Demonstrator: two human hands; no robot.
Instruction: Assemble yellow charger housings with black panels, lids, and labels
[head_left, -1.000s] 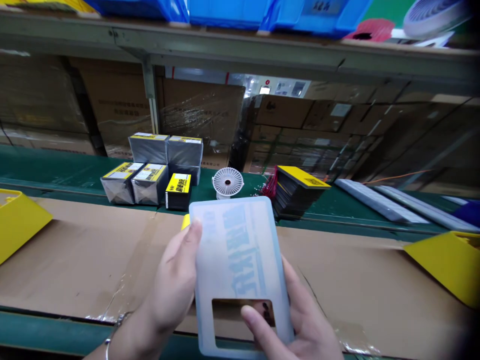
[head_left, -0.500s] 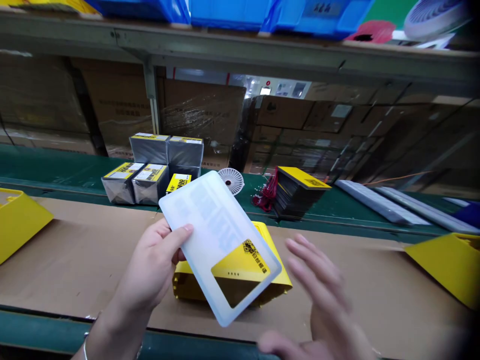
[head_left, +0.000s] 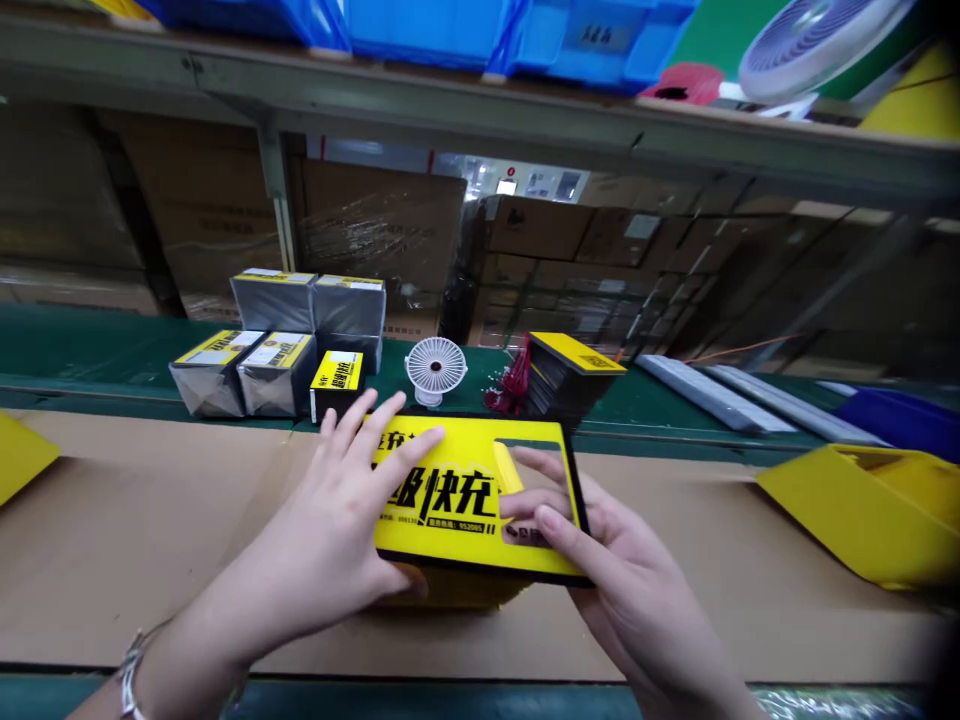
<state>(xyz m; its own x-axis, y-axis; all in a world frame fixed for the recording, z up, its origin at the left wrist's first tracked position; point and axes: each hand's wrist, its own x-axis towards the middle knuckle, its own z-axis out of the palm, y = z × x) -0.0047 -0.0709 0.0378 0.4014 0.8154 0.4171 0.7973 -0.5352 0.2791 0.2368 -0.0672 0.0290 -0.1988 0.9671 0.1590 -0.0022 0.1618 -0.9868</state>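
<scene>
A yellow panel [head_left: 442, 510] with a black edge, large black characters and a see-through window is held up in the middle, printed face towards me. My right hand [head_left: 600, 540] grips its right end, thumb in front and fingers showing behind the window. At the left end, my left hand [head_left: 345, 500] has its fingers spread over the top edge and its thumb at the lower edge. Beneath the panel is a yellow housing [head_left: 457, 588], mostly hidden, on the brown cardboard surface [head_left: 150, 530].
Behind stand wrapped boxes [head_left: 277, 360], a small white fan [head_left: 436, 368], red cords [head_left: 515, 382] and a stack of yellow-topped panels [head_left: 566, 370]. Another yellow housing [head_left: 862, 510] sits at right, part of one at far left [head_left: 22, 455]. Blue bins [head_left: 427, 35] line the shelf above.
The panel has turned from its pale back to its yellow printed face and now lies nearly level. My right hand has closed on its right end; my left hand has opened out over the left end.
</scene>
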